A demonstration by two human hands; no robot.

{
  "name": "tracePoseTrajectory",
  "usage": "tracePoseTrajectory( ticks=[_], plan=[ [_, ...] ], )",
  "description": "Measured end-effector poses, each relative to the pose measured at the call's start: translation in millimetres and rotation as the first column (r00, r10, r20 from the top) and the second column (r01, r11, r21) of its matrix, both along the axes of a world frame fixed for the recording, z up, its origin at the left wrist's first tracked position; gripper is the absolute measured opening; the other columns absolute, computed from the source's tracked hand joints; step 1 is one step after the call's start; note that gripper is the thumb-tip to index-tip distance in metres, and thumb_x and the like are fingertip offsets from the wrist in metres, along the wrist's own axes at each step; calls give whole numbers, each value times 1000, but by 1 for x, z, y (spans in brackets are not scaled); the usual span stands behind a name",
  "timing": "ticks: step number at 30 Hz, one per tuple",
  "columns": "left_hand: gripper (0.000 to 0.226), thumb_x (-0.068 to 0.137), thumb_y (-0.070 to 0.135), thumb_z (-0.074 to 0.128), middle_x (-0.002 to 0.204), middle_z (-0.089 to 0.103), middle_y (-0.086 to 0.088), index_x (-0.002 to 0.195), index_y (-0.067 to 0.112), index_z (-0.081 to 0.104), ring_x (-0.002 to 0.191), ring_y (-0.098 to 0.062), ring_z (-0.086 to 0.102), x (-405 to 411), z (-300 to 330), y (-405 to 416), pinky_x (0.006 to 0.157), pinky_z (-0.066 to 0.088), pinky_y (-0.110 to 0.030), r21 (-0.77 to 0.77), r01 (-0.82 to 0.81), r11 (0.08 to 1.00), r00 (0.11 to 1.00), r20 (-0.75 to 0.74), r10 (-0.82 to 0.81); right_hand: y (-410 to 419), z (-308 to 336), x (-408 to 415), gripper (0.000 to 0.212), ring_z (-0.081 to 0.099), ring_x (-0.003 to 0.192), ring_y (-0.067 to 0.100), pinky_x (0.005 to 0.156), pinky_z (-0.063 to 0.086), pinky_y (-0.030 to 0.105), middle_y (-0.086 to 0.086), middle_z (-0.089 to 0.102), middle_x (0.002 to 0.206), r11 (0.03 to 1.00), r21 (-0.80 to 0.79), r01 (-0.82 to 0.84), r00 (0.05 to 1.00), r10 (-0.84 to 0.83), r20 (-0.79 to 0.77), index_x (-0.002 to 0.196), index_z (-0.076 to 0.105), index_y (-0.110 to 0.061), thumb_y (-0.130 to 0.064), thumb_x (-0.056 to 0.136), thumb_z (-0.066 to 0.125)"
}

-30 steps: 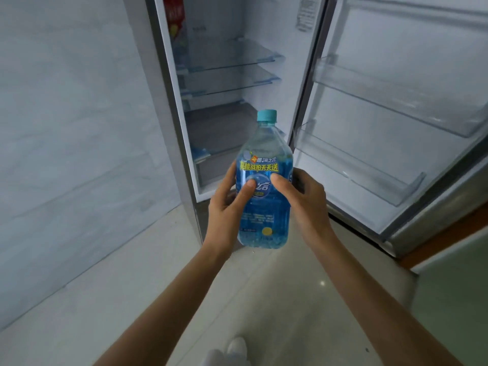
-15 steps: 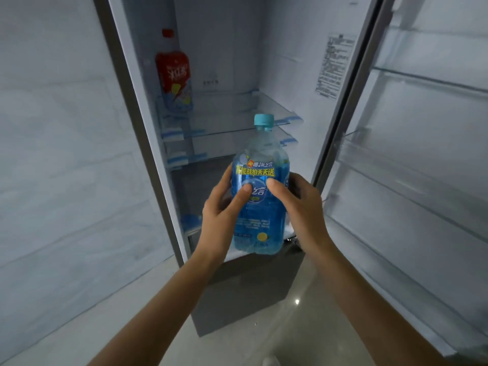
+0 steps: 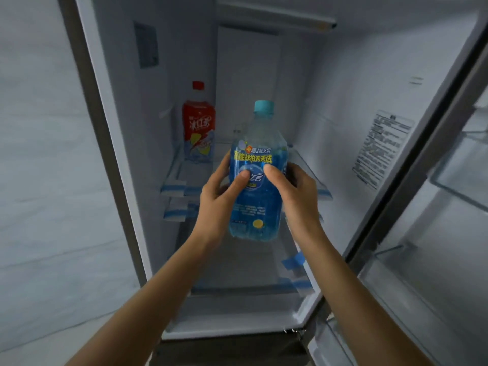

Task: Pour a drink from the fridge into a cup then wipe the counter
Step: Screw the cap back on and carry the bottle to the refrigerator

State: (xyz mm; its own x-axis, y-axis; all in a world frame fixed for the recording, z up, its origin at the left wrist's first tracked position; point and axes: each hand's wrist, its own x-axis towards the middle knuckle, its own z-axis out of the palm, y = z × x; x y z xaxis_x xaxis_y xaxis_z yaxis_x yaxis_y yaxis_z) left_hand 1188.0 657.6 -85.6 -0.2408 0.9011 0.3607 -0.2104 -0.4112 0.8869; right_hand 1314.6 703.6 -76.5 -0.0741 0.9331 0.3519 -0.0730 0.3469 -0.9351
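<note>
Basically early in the task or very late, can't tell which from this alone. Near first: both forearms reach forward, left hand (image 3: 220,199) and right hand (image 3: 295,199) wrap the blue bottle (image 3: 254,180) from either side, thumbs pressed on the front label, fingers curled round the back. Bottle is upright, turquoise cap (image 3: 263,105) on, held in the air in front of the open fridge (image 3: 343,133), level with the glass shelf (image 3: 311,170) but not resting on it as far as I can see. Liquid level looks high, so my read is nothing poured yet; no cup and no counter in view, so pouring and wiping both look outstanding. Further back, a red bottle (image 3: 198,122) stands on that shelf at the left, well apart from the hands. Fridge door (image 3: 435,207) hangs open on the right with clear bins. Delta vs earlier frames: grip unchanged, same two-hand hold with thumbs on the label. View has tilted up: a second ago floor and a shoe showed below the bottle with only lower shelves visible; now the upper compartment and the whole red bottle are in frame. Bottle sits closer to the shelf opening than before, which could mean it's going in rather than coming out; direction not certain.
</note>
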Motion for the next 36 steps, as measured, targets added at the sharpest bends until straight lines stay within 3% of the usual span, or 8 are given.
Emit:
tracePoseTrajectory(
  ticks=[5,10,16,19,22,26,30,36],
  plan=[
    [48,93,20,58,121,67,-1,139,22,46,107,-20,66,-13,13,47,91,53,-40,35,-43,998,999,-11,44,49,16,-16,33,71,84,13,68,55,25,0,74,92,998,66,-20,1000,20,-7,102,69,-14,-35,77,72],
    [46,92,16,59,118,68,4,136,22,49,107,-17,66,-32,18,99,87,54,-32,92,-48,995,994,-95,57,96,27,-25,30,71,86,14,66,53,20,4,73,96,992,101,-82,996,85,-30,107,67,-8,-25,82,72],
    [43,92,16,61,114,68,6,133,23,52,101,-11,67,-50,18,161,79,54,-26,107,-71,992,982,-169,88,161,33,-33,23,71,87,16,73,56,25,2,74,96,985,47,-168,986,168,17,107,67,-11,-18,84,70],
    [42,91,20,62,114,67,12,130,33,51,102,-12,67,-56,15,194,84,55,-33,101,-98,990,977,-182,115,196,31,-40,38,69,99,21,83,56,31,6,72,107,968,1,-253,966,252,53,117,64,-11,-25,83,71],
    [46,91,21,63,109,67,18,133,30,49,101,-11,67,-60,9,220,85,56,-38,73,-129,989,975,-174,139,226,27,-48,47,67,103,22,80,54,27,8,70,113,952,-62,-300,951,304,53,123,60,-11,-25,80,72],
    [49,90,20,64,115,68,8,137,24,48,103,-16,66,-68,0,244,86,55,-46,87,-149,985,967,-193,163,252,21,-50,44,65,107,22,84,50,27,8,68,116,939,-87,-334,939,340,63,124,58,-9,-15,82,70],
    [47,91,19,64,114,67,6,135,23,49,100,-11,67,-69,-5,257,83,57,-37,94,-170,981,960,-208,186,267,16,-48,48,63,112,21,99,47,34,6,67,119,918,-110,-381,916,391,90,127,57,-10,-15,81,70],
    [48,90,14,64,111,66,8,136,15,49,94,3,64,-63,-15,264,74,52,-15,101,-233,967,950,-187,249,282,10,-48,51,62,113,19,100,46,32,5,67,121,899,-152,-410,900,426,91,131,53,-10,-8,82,68]
  ],
)
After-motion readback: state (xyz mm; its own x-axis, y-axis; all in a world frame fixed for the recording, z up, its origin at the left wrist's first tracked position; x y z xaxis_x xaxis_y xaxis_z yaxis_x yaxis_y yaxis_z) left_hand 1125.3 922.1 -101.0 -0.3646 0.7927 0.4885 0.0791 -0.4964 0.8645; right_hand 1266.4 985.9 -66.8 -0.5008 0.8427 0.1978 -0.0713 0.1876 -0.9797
